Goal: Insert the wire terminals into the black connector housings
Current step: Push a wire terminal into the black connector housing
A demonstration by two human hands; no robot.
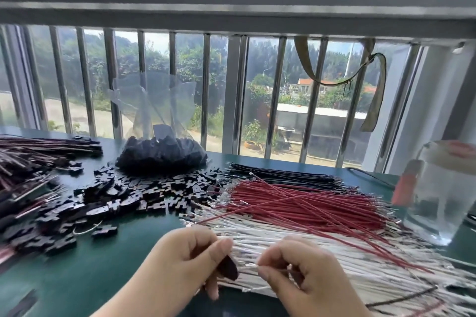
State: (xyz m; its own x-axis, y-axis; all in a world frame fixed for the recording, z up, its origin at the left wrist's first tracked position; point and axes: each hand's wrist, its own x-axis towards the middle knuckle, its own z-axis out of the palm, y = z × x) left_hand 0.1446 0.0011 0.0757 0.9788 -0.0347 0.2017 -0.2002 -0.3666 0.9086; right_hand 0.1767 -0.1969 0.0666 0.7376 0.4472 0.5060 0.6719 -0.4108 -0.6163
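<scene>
My left hand pinches a black connector housing between thumb and fingers at the bottom centre. Just to its right, my right hand pinches a white wire whose metal terminal points left at the housing, a short gap apart. Both hands hover over the near end of a pile of white wires. Behind it lie red wires and black wires. Loose black housings are heaped to the left.
A clear plastic bag of housings stands at the back centre. Finished wire assemblies are stacked at the far left. A clear water jar stands at the right edge. Window bars run behind the green table.
</scene>
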